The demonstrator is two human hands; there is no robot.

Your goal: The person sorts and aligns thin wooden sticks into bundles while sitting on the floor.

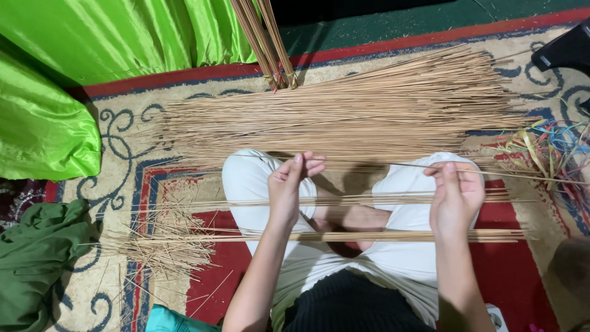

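I sit cross-legged in white trousers on a patterned carpet. My left hand (289, 184) and my right hand (456, 192) each pinch one thin tan stick (375, 163), held level between them above my knees. A few loose sticks (369, 200) lie across my legs, and a thicker gathered bundle (344, 236) rests on my lap closer to me. Beyond my knees spreads a large pile of long tan sticks (344, 117) on the carpet.
Bright green fabric (67, 67) covers the far left. A dark green cloth (37, 258) lies at the near left beside short stick trimmings (166, 246). Tied stick bundles (267, 43) lean in at the top. Coloured ribbon strips (547, 147) lie at right.
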